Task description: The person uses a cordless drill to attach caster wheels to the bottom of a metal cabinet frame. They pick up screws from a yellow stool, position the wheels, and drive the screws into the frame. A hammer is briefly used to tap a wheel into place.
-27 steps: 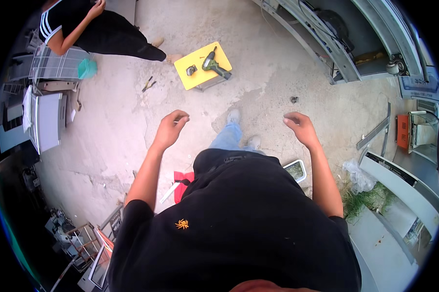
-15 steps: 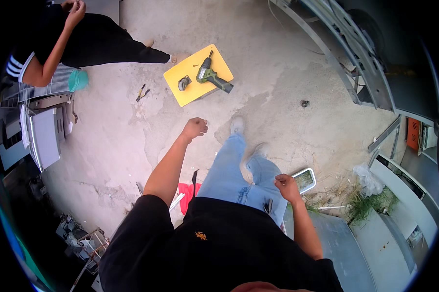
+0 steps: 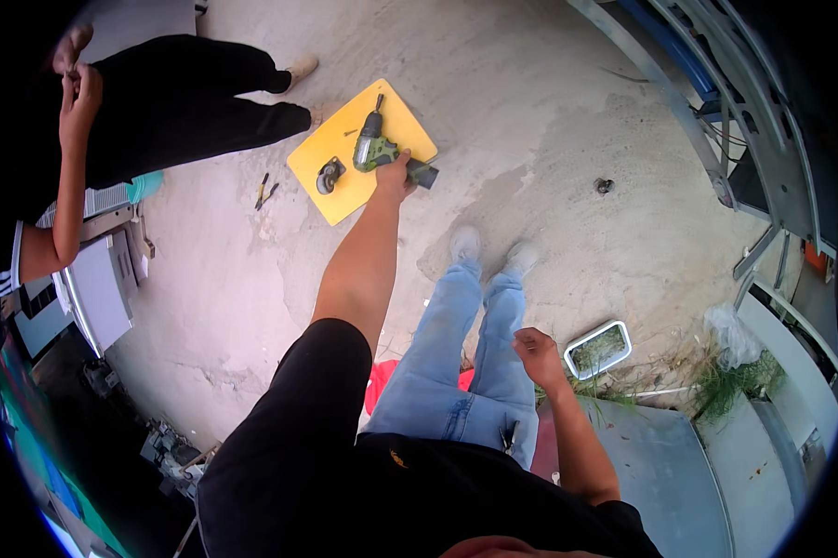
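A green and black cordless drill (image 3: 369, 152) lies on a yellow stool-like top (image 3: 349, 202), its bit toward the far edge. My left hand (image 3: 394, 177) reaches out and has its fingers round the drill's handle. Left of the drill is a small caster wheel (image 3: 329, 175); a screw (image 3: 350, 132) lies beyond it. My right hand (image 3: 538, 355) hangs beside my right thigh with its fingers curled in. Whatever it may hold is hidden.
A co-worker in black trousers (image 3: 186, 112) stands at far left, hands raised together. Pliers (image 3: 266, 192) lie on the concrete floor. A white-rimmed tray (image 3: 597, 351), weeds (image 3: 735, 386) and a plastic bag (image 3: 733, 337) are at right. A metal frame (image 3: 693, 121) stands far right.
My left hand has moved forward onto the drill's handle. My feet have come closer to side by side. The co-worker has shifted position.
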The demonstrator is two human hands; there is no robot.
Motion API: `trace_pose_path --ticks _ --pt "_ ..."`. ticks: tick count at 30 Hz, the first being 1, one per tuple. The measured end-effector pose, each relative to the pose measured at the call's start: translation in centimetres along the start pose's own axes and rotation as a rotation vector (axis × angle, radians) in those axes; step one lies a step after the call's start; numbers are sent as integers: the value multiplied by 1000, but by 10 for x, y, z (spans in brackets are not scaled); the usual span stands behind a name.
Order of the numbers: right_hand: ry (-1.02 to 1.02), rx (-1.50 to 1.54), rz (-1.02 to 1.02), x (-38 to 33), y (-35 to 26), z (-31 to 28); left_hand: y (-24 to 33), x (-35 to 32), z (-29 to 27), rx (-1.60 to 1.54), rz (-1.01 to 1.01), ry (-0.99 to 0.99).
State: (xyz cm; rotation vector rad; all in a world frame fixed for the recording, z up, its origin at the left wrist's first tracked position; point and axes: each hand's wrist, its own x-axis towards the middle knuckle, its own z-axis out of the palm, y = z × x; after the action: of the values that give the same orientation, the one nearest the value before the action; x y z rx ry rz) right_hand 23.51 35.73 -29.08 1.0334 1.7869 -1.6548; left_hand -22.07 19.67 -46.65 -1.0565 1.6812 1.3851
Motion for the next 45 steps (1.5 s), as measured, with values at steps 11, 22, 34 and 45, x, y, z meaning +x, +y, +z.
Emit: trace_pose_path --ticks 11,22,34,45 --pt "-31 380 -75 -8 -39 5 -80 -108 -59 -168 192 -324" --pt "-535 1504 -270 -22 -100 -51 -108 -361 43 319 -351 -1455" --pt "402 660 -189 -20 -77 -108 -236 -301 -66 1770 386 -1359" --pt "467 633 -37 -20 -75 -92 -228 -384 -75 1547 237 -1272"
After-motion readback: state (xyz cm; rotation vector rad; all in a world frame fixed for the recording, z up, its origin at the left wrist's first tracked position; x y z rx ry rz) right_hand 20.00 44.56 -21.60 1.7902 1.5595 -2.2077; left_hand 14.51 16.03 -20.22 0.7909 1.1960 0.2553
